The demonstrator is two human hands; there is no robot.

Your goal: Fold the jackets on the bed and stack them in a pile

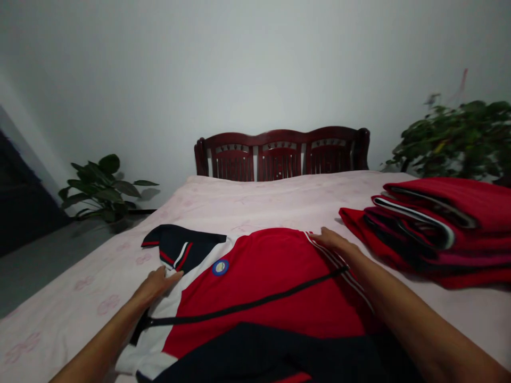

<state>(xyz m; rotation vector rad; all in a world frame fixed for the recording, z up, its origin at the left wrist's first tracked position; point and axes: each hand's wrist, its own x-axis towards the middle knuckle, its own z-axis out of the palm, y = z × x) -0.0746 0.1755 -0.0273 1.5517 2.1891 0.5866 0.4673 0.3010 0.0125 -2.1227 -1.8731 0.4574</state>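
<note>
A red, white and navy jacket with a round blue badge and a black zip lies spread on the bed in front of me. My left hand rests on its white shoulder next to the navy collar, fingers curled onto the cloth. My right hand lies flat on the jacket's far right edge by the white stripes, fingers stretched out.
The bed has a pale pink patterned sheet and a dark wooden headboard. A stack of folded red garments sits at the right. Leafy plants stand at the left and right against a white wall.
</note>
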